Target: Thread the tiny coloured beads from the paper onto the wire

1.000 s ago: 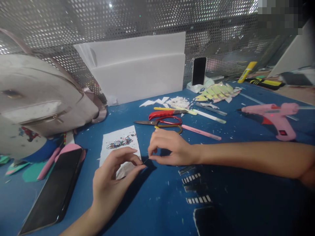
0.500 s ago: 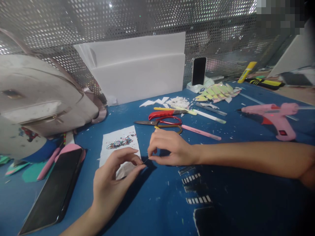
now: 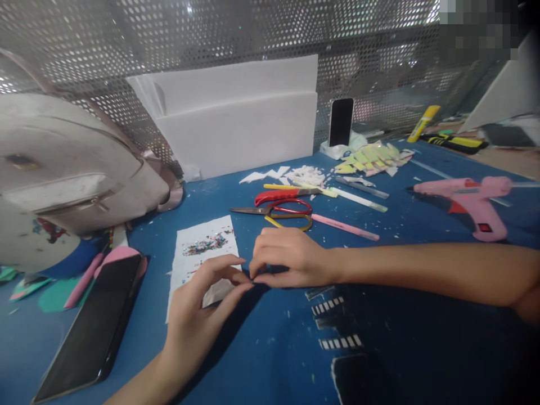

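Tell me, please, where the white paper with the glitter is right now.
In the head view, the white paper lies left of centre on the blue table, partly behind the left hand and below and left of the scissors.

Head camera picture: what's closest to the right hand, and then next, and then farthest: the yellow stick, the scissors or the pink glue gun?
1. Scissors, just beyond the right hand.
2. Pink glue gun, off to the right.
3. Yellow stick, back right.
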A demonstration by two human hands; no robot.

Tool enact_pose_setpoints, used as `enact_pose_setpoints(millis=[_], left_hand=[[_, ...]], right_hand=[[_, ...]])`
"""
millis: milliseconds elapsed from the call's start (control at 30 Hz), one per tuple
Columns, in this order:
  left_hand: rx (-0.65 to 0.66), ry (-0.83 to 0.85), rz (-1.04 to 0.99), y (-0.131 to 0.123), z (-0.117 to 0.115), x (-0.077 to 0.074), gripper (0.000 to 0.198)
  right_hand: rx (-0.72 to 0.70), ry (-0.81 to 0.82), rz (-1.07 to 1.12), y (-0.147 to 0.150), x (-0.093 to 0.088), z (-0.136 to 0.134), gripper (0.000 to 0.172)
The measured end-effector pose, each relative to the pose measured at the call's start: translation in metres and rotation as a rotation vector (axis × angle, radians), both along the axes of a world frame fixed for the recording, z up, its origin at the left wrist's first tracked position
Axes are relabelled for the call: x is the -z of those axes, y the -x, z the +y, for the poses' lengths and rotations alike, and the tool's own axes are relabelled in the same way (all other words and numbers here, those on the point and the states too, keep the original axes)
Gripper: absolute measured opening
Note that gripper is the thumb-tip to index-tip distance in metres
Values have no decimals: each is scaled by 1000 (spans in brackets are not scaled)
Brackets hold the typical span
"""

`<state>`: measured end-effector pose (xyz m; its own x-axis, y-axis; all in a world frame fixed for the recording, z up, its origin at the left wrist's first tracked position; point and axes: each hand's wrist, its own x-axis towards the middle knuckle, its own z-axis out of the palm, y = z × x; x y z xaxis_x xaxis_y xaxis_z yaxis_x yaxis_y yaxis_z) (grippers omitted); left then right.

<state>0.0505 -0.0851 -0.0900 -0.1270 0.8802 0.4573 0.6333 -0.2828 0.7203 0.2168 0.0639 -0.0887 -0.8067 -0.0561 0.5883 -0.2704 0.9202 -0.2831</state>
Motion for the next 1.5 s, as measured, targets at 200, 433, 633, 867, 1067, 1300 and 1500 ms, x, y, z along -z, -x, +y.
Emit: enact_pose_setpoints(millis=[200, 433, 633, 867, 1067, 1300, 1500], left_hand=[[22, 10, -7, 0, 1, 2, 36], [46, 39, -45, -2, 3, 0, 31], [130, -23, 26, -1, 1, -2, 31], [484, -223, 240, -8, 0, -13, 26], [381, -167, 310, -6, 2, -7, 24], [92, -59, 282, -5, 1, -10, 17], [46, -31, 274, -6, -2, -8, 16]], right_hand=[[-72, 44, -10, 0, -1, 1, 11], [-56, 127, -22, 0, 1, 1, 9], [121, 385, -2, 2, -2, 3, 1], [262, 650, 33, 8, 0, 13, 3], [210, 542, 80, 4, -1, 12, 21], [-131, 197, -1, 0, -2, 4, 10], [-95, 143, 15, 0, 2, 5, 9]])
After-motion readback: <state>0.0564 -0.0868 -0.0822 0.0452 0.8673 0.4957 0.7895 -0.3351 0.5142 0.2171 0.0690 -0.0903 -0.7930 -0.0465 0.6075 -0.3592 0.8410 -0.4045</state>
